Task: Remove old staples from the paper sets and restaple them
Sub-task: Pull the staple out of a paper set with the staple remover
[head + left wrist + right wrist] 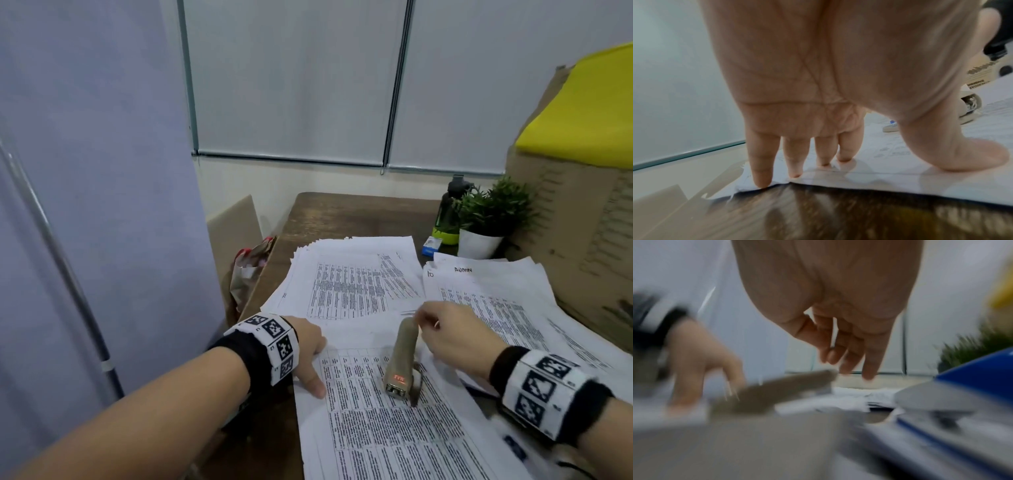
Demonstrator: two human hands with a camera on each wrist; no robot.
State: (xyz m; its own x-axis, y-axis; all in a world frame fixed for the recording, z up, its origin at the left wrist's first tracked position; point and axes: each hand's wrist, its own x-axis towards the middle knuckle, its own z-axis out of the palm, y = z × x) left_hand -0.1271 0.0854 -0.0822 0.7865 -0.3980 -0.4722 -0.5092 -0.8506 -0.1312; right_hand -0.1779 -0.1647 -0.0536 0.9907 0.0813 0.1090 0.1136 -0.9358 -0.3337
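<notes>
My left hand (306,346) presses the paper set (376,428) by its corner onto the surface (329,212), fingers (761,162) straight. My right hand (452,334) hangs at the far end of the stapler (402,356), grip too blurred to tell.

The blurred picture looks along the palm of the right hand (838,305), whose fingers (873,356) hang loosely downward above a beige stapler (781,389); the thumb tip lies close to the forefinger, and the blur hides whether they hold anything. To the left, the left hand (698,356), with a black and white wristband (663,324), points its fingers down just beside the stapler's near end. White papers (851,395) lie beyond the stapler, a blue and grey tool (972,379) sits low on the right, and behind it are a green plant (970,350) and a yellow shape (1003,292).
</notes>
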